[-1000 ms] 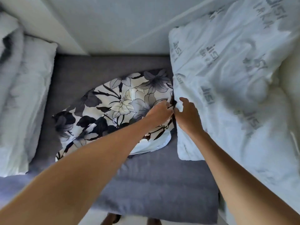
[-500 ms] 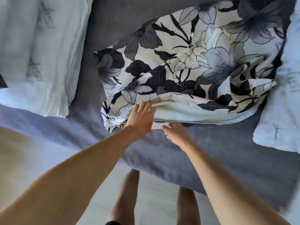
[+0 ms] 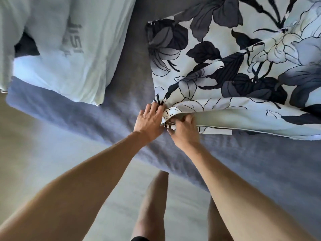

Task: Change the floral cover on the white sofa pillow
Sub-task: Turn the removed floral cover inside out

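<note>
The floral cover (image 3: 243, 70) lies spread on the grey sofa (image 3: 132, 70), its near-left corner at the seat's front edge. The left hand (image 3: 149, 119) pinches that corner with curled fingers; the right hand (image 3: 184, 129), touching it, grips the cover's open hem. A white pillow (image 3: 69, 49) lies left of the cover.

A home living room: a grey upholstered sofa (image 3: 132, 70) bearing loose pillows (image 3: 73, 54) above pale flooring (image 3: 52, 153).

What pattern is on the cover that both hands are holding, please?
The floral cover has dark navy and grey flowers on white, clearest in the head view.
</note>
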